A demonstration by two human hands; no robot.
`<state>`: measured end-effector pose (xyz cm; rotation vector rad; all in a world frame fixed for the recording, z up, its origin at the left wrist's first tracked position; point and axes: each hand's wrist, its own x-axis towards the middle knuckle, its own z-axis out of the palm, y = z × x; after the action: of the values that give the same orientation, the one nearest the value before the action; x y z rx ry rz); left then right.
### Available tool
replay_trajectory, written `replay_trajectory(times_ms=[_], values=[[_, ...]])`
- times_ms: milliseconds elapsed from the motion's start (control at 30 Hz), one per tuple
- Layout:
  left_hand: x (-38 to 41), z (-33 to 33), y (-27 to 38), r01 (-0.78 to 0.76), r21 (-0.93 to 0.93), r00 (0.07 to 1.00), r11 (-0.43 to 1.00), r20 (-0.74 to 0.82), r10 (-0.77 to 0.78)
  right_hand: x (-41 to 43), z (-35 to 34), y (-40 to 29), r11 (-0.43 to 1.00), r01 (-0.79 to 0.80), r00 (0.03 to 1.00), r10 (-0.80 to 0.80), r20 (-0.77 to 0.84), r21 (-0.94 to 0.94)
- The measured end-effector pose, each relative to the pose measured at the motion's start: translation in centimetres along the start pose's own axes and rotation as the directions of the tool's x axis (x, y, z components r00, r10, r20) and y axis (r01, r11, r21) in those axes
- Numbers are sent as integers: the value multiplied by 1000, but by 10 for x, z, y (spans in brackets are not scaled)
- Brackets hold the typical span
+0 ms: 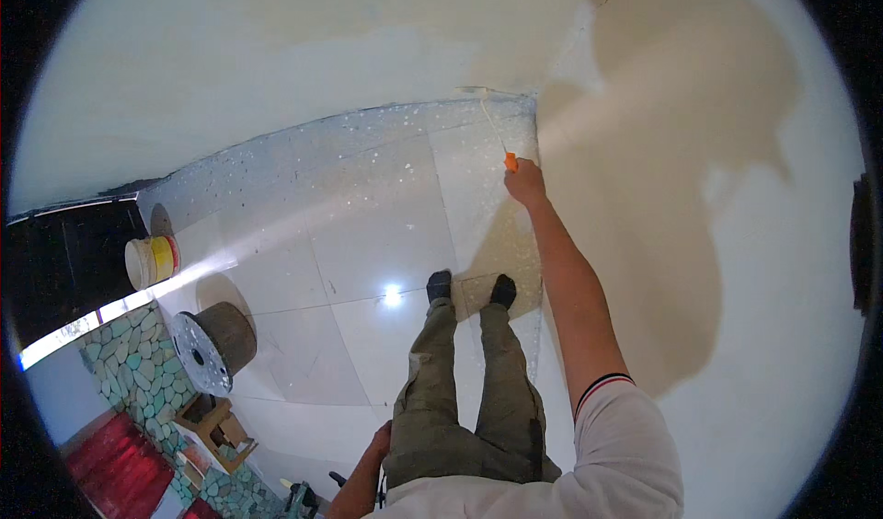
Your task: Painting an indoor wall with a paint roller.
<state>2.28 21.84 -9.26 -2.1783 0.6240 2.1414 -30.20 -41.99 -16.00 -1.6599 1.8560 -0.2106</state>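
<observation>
My right hand (526, 181) is closed around the orange handle of a paint roller (510, 161). The roller's thin wire frame reaches away from the hand to the foot of the far wall (386, 43), near the room's corner. Its head lies low at the wall's base and is too small to make out well. My left hand (381, 439) hangs beside my left thigh, partly hidden by the trousers; whether it holds anything does not show.
White specks dot the tiled floor (372, 194) along the wall. A side wall (635, 243) rises close on the right. To the left stand a bucket (152, 260), a large spool-like drum (224, 343) and an open cardboard box (217, 429). A green tool (300, 498) lies at the lower left.
</observation>
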Motion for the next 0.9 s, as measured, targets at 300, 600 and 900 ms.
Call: replay_trajectory(times_ms=[300,600,900], values=[[28,-28,-9,-211,80,974,974,-62,217,-161,-138,-52,989,83,982,-61,-176,122],[-1,-88,144,-109,412,963,905,-182,198,-287,-191,-79,990,14,993,3,-117,142],[6,-122,234,-218,238,954,947,-152,258,-380,-144,-82,999,-16,992,20,-127,32]])
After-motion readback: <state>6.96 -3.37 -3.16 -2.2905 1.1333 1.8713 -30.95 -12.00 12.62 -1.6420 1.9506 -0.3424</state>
